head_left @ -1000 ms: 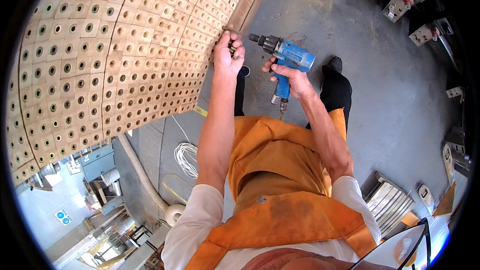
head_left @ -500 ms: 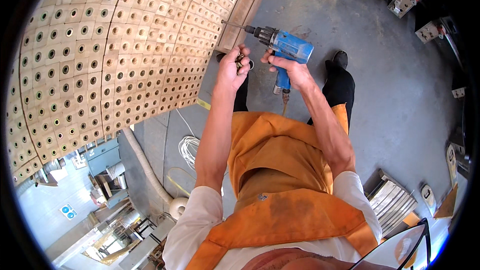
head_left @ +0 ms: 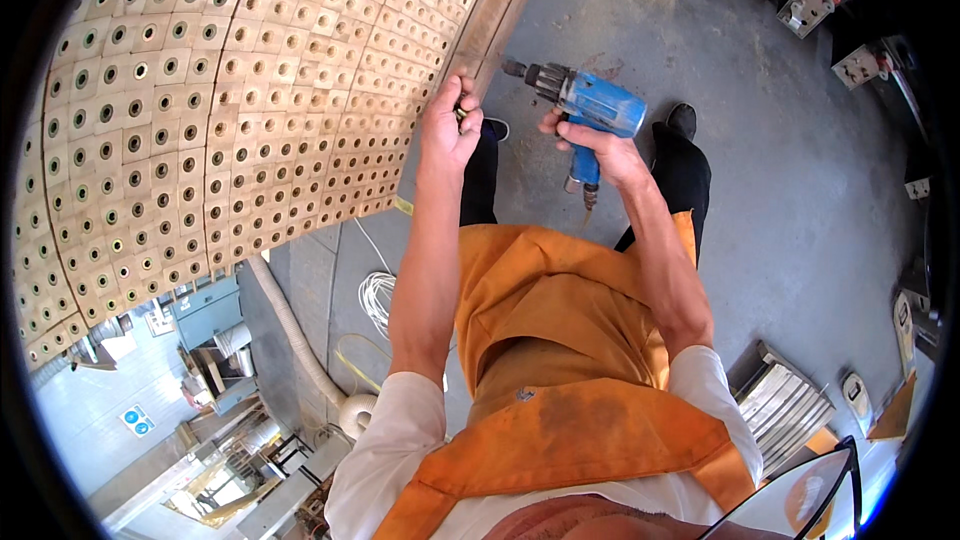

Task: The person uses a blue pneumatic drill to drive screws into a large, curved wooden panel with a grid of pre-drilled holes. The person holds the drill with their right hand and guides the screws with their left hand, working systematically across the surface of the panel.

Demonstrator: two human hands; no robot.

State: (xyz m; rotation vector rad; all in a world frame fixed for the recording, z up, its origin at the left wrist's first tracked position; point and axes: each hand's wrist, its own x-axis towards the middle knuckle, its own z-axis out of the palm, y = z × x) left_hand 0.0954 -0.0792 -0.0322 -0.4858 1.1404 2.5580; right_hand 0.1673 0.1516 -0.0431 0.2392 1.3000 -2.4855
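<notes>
My right hand is wrapped round the grip of a blue power driver with a dark nose. The driver points left toward a big stack of pale wooden blocks, its nose apart from them. A hose fitting hangs from the grip's lower end. Fingers curled, my left hand holds small brass-coloured threaded inserts, partly hidden in the palm. That hand is beside the right edge of the stack. Each block has a round hole; many holes at the left and bottom have metal inserts in them, while others show bare wood.
A wooden board runs along the stack's right edge. My feet stand on the grey floor. White coiled cable and a ribbed hose lie at lower left. Slatted wood is at lower right, and metal machine parts at upper right.
The driver has drawn back to the right, away from the stack, in my right hand. My left hand has shifted left, closer to the blocks, with its fingers more closed.
</notes>
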